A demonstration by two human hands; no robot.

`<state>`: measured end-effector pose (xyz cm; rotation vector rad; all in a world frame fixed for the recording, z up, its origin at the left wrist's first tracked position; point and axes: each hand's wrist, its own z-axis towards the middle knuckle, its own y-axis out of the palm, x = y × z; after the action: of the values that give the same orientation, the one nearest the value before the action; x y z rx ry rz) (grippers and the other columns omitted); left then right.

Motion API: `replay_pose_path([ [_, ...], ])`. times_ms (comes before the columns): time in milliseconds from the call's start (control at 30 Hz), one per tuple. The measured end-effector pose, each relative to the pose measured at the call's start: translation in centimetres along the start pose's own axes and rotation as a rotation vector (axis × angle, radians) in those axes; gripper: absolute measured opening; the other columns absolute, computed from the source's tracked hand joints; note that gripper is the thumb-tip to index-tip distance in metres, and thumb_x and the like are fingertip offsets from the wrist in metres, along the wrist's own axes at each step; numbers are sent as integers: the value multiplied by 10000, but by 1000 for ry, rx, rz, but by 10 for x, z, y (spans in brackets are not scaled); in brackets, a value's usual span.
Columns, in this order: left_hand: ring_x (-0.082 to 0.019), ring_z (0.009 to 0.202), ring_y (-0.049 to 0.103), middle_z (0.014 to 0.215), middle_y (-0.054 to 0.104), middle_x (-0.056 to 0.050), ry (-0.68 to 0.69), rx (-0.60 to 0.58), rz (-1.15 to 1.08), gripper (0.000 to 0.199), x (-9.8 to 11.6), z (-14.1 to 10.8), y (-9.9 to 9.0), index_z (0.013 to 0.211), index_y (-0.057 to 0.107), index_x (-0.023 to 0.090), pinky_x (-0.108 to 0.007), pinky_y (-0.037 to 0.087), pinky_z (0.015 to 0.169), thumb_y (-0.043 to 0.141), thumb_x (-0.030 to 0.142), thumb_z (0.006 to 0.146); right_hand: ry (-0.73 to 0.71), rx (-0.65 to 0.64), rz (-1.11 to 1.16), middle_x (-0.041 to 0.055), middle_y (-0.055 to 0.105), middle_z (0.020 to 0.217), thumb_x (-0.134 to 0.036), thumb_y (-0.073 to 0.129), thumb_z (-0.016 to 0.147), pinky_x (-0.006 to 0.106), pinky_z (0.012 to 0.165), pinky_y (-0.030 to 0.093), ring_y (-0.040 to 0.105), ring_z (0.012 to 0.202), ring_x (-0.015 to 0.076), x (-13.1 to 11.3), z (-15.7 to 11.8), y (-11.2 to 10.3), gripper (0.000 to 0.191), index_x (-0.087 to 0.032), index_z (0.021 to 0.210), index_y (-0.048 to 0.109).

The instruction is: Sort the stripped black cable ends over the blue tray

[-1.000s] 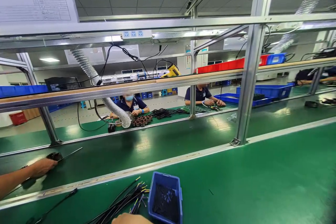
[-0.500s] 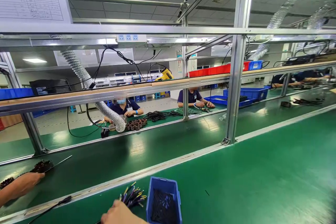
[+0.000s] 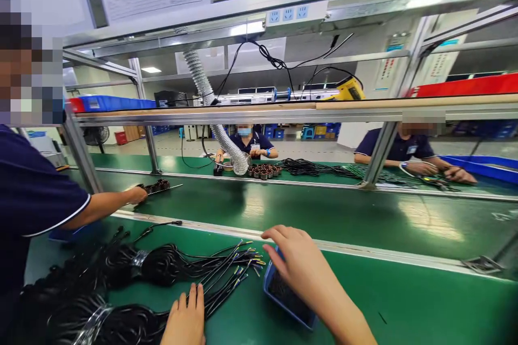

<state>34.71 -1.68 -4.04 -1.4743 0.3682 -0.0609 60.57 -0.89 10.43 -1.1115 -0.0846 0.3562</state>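
Black cable bundles (image 3: 141, 267) lie on the green bench at the lower left, their stripped ends showing blue and yellow wires. My left hand (image 3: 186, 315) rests on the cables of the nearer bundle (image 3: 133, 323), fingers stretched out and together. Over the far part of a blue bin (image 3: 307, 323) hangs my right hand (image 3: 297, 256), its thumb and fingers apart and nothing visible in them. Small dark pieces (image 3: 289, 299) fill the bin, partly hidden by my right forearm.
A co-worker (image 3: 36, 183) at the left reaches across to dark parts (image 3: 156, 187) on the middle belt, a thin rod in hand. Metal posts (image 3: 83, 151) and a shelf (image 3: 243, 114) cross ahead. Two people sit opposite. A flexible duct (image 3: 226, 145) hangs down.
The view has swung left, bringing the co-worker's body and the cable bundles into sight. Two of my hands now show instead of one, with the right hand over the bin.
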Motion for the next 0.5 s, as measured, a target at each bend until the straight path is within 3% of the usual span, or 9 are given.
replay_pose_path([
  [100, -359, 1105, 606, 1258, 621, -246, -71, -67, -113, 622, 13, 14, -20, 1368, 500, 51, -485, 475, 936, 491, 29, 747, 27, -71, -3, 74, 708, 936, -228, 486, 931, 345, 717, 520, 686, 822, 235, 19, -25, 8, 197, -223, 980, 677],
  [267, -325, 919, 693, 938, 743, -176, -16, -144, -234, 469, 24, 30, -31, 1241, 596, 55, -420, 519, 830, 537, 108, 778, 287, -126, -67, 83, 708, 954, -272, 389, 928, 355, 683, 532, 696, 859, 268, 71, -71, 54, 292, -212, 979, 670],
  [400, -300, 899, 705, 937, 752, -129, -11, -80, -287, 464, 18, 42, -40, 1301, 511, 102, -374, 534, 751, 511, 153, 840, 591, -46, 144, 110, 638, 1162, -517, 343, 909, 364, 612, 543, 699, 822, 257, 91, -99, 88, 480, -212, 1219, 545],
  [500, -249, 904, 701, 983, 736, -96, -20, 19, -309, 378, 18, 65, -54, 1298, 474, 151, -330, 527, 741, 374, 175, 934, 691, 26, 312, 161, 586, 1186, -573, 386, 847, 369, 674, 556, 690, 777, 235, 93, -106, 110, 625, -160, 1310, 458],
])
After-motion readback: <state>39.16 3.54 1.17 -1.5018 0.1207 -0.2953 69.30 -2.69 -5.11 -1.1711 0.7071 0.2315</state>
